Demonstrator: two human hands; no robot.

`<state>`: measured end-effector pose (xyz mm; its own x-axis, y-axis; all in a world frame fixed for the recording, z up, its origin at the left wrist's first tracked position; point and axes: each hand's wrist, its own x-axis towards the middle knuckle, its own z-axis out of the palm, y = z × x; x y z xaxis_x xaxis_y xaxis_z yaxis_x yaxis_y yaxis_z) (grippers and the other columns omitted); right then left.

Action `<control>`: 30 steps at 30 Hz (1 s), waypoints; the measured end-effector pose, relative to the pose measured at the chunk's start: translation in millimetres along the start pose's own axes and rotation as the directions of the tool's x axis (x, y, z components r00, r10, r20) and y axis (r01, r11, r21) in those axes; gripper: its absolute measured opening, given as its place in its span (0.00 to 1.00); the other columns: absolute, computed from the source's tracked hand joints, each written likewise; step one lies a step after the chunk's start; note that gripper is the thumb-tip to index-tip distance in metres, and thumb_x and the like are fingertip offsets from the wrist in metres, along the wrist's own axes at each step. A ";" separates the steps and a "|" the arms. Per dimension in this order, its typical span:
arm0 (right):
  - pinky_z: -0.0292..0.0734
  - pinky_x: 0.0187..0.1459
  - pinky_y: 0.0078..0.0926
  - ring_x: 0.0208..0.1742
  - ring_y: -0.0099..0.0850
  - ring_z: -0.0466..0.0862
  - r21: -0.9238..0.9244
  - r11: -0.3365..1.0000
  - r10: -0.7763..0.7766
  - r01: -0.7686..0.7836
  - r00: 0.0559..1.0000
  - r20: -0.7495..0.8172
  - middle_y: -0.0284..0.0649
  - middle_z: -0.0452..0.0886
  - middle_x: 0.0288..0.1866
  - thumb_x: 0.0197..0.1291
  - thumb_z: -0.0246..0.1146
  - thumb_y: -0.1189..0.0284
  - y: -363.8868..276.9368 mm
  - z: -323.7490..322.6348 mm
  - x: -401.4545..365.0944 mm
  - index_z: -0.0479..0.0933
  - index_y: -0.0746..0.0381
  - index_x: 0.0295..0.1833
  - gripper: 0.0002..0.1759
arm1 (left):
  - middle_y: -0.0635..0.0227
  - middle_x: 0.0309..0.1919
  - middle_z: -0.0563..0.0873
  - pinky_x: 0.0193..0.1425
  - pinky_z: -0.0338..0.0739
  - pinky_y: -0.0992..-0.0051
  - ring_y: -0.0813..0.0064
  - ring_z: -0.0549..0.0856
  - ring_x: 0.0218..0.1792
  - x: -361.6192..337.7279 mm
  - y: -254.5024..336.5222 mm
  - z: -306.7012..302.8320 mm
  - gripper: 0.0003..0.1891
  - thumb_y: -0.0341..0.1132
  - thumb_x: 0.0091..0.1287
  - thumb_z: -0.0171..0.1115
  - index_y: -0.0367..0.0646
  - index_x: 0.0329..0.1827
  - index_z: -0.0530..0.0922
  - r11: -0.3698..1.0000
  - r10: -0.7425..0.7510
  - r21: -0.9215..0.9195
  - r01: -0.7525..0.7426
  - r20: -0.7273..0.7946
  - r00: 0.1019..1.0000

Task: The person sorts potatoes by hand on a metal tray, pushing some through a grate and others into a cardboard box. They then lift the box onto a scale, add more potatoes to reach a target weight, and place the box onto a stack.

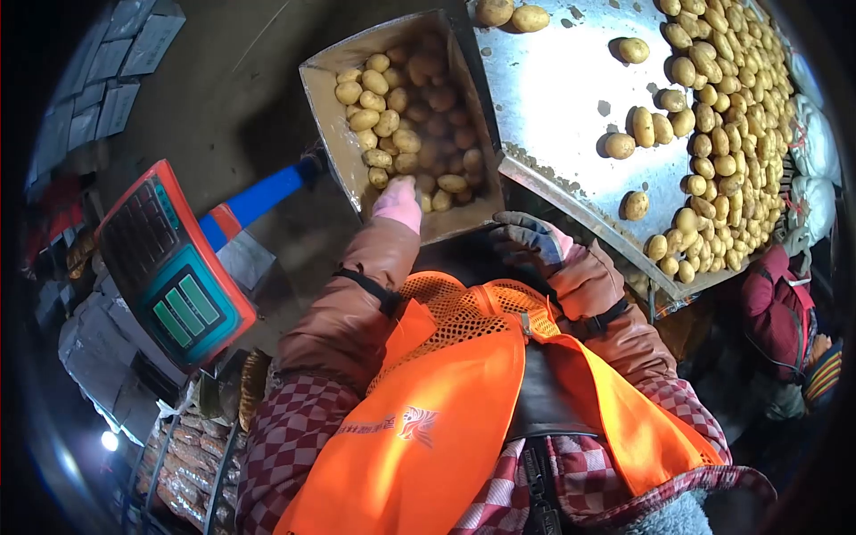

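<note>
Hands apart, grips unreadable: left hand [399, 205] reached the potatoes [407, 141] in the carton [459, 223] ahead, right hand [532, 241] sat by its near-right corner, where a knock could have spilled some.

My left hand [399, 203] hides its fingertips by the near-left corner of the box [464, 225]; shadow blurs the potatoes [441, 98] along its right wall.
</note>
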<state>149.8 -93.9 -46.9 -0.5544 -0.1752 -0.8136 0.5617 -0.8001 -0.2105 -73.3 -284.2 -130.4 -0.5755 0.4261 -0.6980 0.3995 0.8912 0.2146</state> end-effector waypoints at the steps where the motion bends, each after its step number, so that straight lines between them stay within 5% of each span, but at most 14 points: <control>1: 0.82 0.47 0.30 0.51 0.30 0.84 0.016 1.000 0.004 -0.004 1.000 -0.007 0.37 0.82 0.55 0.66 0.68 0.65 2.1 -2.6 1.6 0.70 0.60 0.69 0.29 | 0.49 0.52 0.83 0.59 0.78 0.58 0.48 0.83 0.53 -3.9 7.7 -10.9 0.16 0.40 0.67 0.63 0.46 0.55 0.80 0.999 0.045 0.003 -0.045 -0.049 0.998; 3: 0.82 0.44 0.27 0.48 0.28 0.84 0.032 1.000 0.001 -0.001 1.000 0.016 0.35 0.83 0.53 0.66 0.69 0.66 2.2 -4.4 0.4 0.71 0.60 0.68 0.28 | 0.51 0.57 0.81 0.60 0.78 0.56 0.47 0.83 0.53 0.0 6.1 -7.0 0.19 0.41 0.66 0.64 0.47 0.58 0.78 0.975 0.212 0.102 -0.195 -0.193 0.958; 6: 0.81 0.42 0.25 0.46 0.26 0.84 0.082 0.996 -0.027 0.021 0.997 0.074 0.34 0.83 0.50 0.66 0.68 0.66 1.9 -6.2 -5.1 0.71 0.60 0.68 0.27 | 0.49 0.57 0.81 0.61 0.77 0.54 0.47 0.83 0.57 -4.0 -1.8 23.1 0.12 0.35 0.69 0.55 0.46 0.53 0.79 0.995 -0.098 -0.021 0.099 0.053 0.994; 7: 0.81 0.42 0.25 0.45 0.25 0.83 0.110 0.993 -0.043 0.032 0.994 0.096 0.34 0.83 0.50 0.66 0.68 0.66 2.2 -6.9 -5.5 0.71 0.60 0.68 0.27 | 0.48 0.54 0.82 0.59 0.78 0.52 0.47 0.83 0.56 3.4 -1.3 19.0 0.13 0.36 0.69 0.55 0.48 0.56 0.77 0.983 -0.122 0.160 0.091 0.194 0.973; 10: 0.80 0.42 0.23 0.44 0.23 0.82 0.170 0.985 -0.009 -0.028 0.977 0.212 0.34 0.83 0.49 0.68 0.67 0.66 1.3 -20.4 -7.6 0.72 0.60 0.68 0.25 | 0.48 0.56 0.81 0.58 0.79 0.50 0.48 0.83 0.58 5.9 -6.3 -4.0 0.17 0.36 0.70 0.55 0.49 0.61 0.75 0.990 -0.115 -0.081 0.116 0.017 0.993; 14: 0.78 0.44 0.21 0.46 0.22 0.82 -0.038 0.999 -0.024 0.026 0.998 0.057 0.33 0.83 0.50 0.69 0.66 0.67 8.3 -12.2 -9.0 0.72 0.60 0.68 0.25 | 0.51 0.63 0.77 0.63 0.78 0.56 0.52 0.80 0.63 57.2 7.7 -29.8 0.26 0.32 0.63 0.65 0.52 0.66 0.72 0.939 -0.341 0.007 0.344 -0.103 0.934; 17: 0.77 0.50 0.21 0.53 0.21 0.80 -0.184 0.982 -0.029 0.040 0.998 0.059 0.32 0.82 0.58 0.69 0.66 0.67 8.0 -12.4 -4.8 0.72 0.60 0.69 0.25 | 0.53 0.65 0.75 0.64 0.77 0.56 0.53 0.78 0.66 96.6 -9.2 -21.4 0.32 0.31 0.59 0.69 0.55 0.68 0.70 0.945 -0.324 -0.018 0.325 0.035 0.945; 22: 0.78 0.57 0.28 0.60 0.27 0.79 -0.351 0.931 -0.038 0.103 0.981 0.188 0.37 0.80 0.62 0.69 0.65 0.66 4.5 -3.0 -0.9 0.68 0.60 0.72 0.28 | 0.49 0.62 0.77 0.64 0.77 0.59 0.53 0.81 0.62 28.9 20.7 -45.6 0.26 0.38 0.63 0.65 0.57 0.66 0.72 0.899 -0.438 -0.053 0.435 -0.086 0.895; 23: 0.79 0.56 0.31 0.60 0.29 0.79 -0.386 0.914 -0.037 0.126 0.972 0.231 0.39 0.79 0.62 0.69 0.65 0.63 3.5 -4.8 3.4 0.65 0.60 0.74 0.31 | 0.48 0.61 0.78 0.63 0.77 0.57 0.50 0.82 0.59 13.9 11.2 -34.4 0.25 0.42 0.65 0.63 0.57 0.66 0.72 0.919 -0.354 -0.223 0.324 -0.110 0.929; 26: 0.80 0.55 0.35 0.61 0.33 0.79 -0.446 0.886 0.002 0.123 0.963 0.269 0.43 0.75 0.66 0.69 0.65 0.57 -18.8 28.0 -2.4 0.57 0.57 0.79 0.39 | 0.48 0.53 0.82 0.59 0.78 0.55 0.47 0.84 0.53 -64.6 26.7 -52.3 0.32 0.49 0.61 0.69 0.55 0.68 0.71 0.933 -0.196 -0.345 0.104 -0.241 0.951; 27: 0.81 0.55 0.35 0.62 0.33 0.79 -0.461 0.881 0.020 0.108 0.964 0.264 0.44 0.74 0.68 0.68 0.65 0.55 -28.2 43.9 -11.1 0.55 0.56 0.80 0.42 | 0.49 0.50 0.84 0.56 0.79 0.57 0.46 0.84 0.51 -82.0 22.6 -41.0 0.27 0.44 0.60 0.71 0.54 0.63 0.75 0.893 -0.054 -0.429 -0.139 -0.408 0.911; 28: 0.81 0.54 0.35 0.62 0.34 0.79 -0.405 0.907 0.013 0.117 0.953 0.303 0.44 0.71 0.70 0.68 0.65 0.54 -35.6 56.4 -19.6 0.53 0.55 0.80 0.43 | 0.52 0.45 0.84 0.54 0.79 0.63 0.51 0.85 0.44 -97.8 29.6 -35.9 0.28 0.30 0.54 0.74 0.51 0.60 0.76 0.845 0.026 -0.403 -0.351 -0.625 0.780; 30: 0.81 0.54 0.35 0.62 0.35 0.79 -0.288 0.949 -0.017 0.131 0.930 0.367 0.44 0.66 0.74 0.67 0.65 0.51 -47.7 72.7 -34.9 0.49 0.54 0.82 0.47 | 0.56 0.42 0.83 0.52 0.79 0.66 0.58 0.84 0.42 -125.3 43.1 -42.3 0.28 0.26 0.53 0.74 0.47 0.59 0.76 0.672 0.167 -0.405 -0.619 -0.733 0.660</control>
<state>97.7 -91.4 30.9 -0.7504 -0.3599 -0.5544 0.6371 -0.6171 -0.4618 -14.1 -292.6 -4.8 -0.8359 0.5437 0.0755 0.3362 0.3983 0.8534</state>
